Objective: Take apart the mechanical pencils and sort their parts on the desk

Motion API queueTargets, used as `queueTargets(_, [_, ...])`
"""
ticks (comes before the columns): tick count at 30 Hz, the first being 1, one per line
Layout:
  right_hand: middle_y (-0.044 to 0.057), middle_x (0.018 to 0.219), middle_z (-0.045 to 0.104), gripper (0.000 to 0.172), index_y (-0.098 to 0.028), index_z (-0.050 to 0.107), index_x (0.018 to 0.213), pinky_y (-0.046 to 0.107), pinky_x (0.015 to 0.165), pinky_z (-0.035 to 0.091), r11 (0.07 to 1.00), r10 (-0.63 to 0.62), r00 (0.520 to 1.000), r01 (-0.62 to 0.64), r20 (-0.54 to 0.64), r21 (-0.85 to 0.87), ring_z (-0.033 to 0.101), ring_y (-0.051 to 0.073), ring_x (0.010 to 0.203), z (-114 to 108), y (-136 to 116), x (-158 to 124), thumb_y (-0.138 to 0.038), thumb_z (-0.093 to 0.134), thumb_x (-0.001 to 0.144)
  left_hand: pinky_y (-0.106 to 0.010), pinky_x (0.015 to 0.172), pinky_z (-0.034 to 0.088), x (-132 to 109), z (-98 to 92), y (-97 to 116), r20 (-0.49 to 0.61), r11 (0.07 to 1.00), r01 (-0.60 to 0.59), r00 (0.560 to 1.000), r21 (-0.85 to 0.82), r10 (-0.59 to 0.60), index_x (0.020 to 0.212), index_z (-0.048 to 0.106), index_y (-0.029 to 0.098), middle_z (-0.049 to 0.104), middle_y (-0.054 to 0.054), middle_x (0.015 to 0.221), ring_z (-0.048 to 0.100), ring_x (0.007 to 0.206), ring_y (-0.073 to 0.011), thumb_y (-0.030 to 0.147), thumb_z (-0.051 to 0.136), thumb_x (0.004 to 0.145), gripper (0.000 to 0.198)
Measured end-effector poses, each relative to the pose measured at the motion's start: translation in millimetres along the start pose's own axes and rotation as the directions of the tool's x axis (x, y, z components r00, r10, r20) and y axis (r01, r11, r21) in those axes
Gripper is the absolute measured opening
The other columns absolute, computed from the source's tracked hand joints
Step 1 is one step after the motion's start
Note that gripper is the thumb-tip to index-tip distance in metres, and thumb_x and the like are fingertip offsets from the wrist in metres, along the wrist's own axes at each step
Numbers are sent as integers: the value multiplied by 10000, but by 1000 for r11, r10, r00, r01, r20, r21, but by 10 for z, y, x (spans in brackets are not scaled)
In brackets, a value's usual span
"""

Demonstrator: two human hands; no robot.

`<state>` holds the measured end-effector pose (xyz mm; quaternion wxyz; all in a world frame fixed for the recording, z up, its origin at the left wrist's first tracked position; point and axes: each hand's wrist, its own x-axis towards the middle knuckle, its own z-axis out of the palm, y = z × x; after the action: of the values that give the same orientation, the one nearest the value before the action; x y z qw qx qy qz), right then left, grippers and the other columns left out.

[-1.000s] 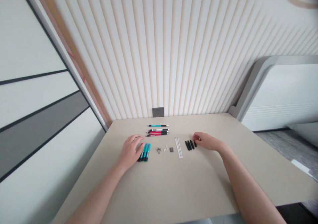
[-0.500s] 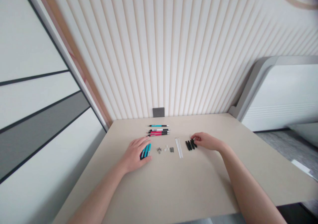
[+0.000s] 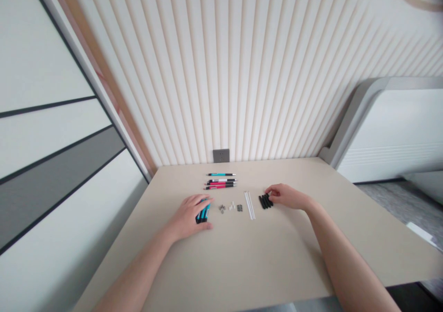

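Note:
My left hand (image 3: 189,216) curves around a row of blue pen barrels (image 3: 202,215) with dark ends lying on the table. Its thumb and fingers are apart at the barrels' two ends, and the palm hides part of the row. On the right, my right hand (image 3: 285,196) has its bent fingertips on the rightmost of several black pen grips (image 3: 265,201), which lie side by side. Between the hands are small metal pen parts (image 3: 222,208), small white pieces (image 3: 231,206), small grey springs or similar parts (image 3: 239,207), and white refill tubes (image 3: 249,206).
Behind the loose parts lie a blue pen (image 3: 221,174), a white-and-black pen (image 3: 223,181) and red-and-black pens (image 3: 219,187). The beige table (image 3: 242,261) meets a ribbed wall with a dark socket (image 3: 221,155). A white cabinet (image 3: 51,210) stands left and a grey-white headboard (image 3: 394,127) right.
My left fingers have spread slightly around the blue barrels. My right hand has moved the rightmost black grip left, closer against the others, and the row is more even.

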<state>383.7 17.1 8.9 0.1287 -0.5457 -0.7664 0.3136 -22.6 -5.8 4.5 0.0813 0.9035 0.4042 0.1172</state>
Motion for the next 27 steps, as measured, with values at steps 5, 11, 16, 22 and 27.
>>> queueTargets(5, [19, 789, 673, 334, -187, 656, 1098, 263, 654, 435, 999, 42, 999, -42, 12, 10, 606, 171, 718, 6, 6, 4, -250, 541, 792, -459, 1061, 332, 12, 7, 5, -14, 999, -30, 999, -17, 30, 1356, 499, 297, 516, -83, 1364, 451, 1247, -306, 686, 572, 781, 698])
queueTargets(11, [11, 769, 651, 310, -195, 653, 1079, 256, 644, 433, 1000, 22, 1000, -22, 15, 6, 596, 163, 706, 8, -9, -5, -242, 527, 800, -446, 1039, 358, 13, 5, 27, -19, 1000, -8, 1000, -24, 8, 1324, 532, 265, 535, -98, 1316, 468, 1211, -301, 678, 582, 779, 685])
queueTargets(16, [13, 782, 654, 298, -200, 664, 1057, 255, 647, 429, 1000, 4, 1000, -3, 27, -20, 597, 164, 716, -2, -48, -22, -238, 526, 796, -452, 1030, 363, 8, 11, 51, -26, 999, 35, 999, -4, -35, 1301, 552, 258, 531, -104, 1296, 471, 1197, -303, 674, 572, 789, 660])
queueTargets(22, [12, 757, 649, 290, -189, 667, 1056, 256, 640, 429, 1000, 8, 1000, -8, 25, -12, 585, 163, 698, -7, -49, -23, -271, 528, 815, -445, 1022, 372, 0, -3, 70, -43, 999, 43, 998, -6, -43, 1297, 555, 272, 538, -95, 1282, 478, 1189, -300, 653, 601, 782, 642])
queueTargets(27, [24, 784, 672, 309, -184, 666, 1077, 265, 655, 438, 1000, 20, 1000, -20, 14, 12, 599, 169, 713, -6, -13, -9, -317, 511, 846, -456, 1029, 361, 2, 7, 55, -41, 999, 43, 998, 1, -43, 1312, 538, 271, 528, -100, 1307, 469, 1205, -309, 659, 600, 778, 663])
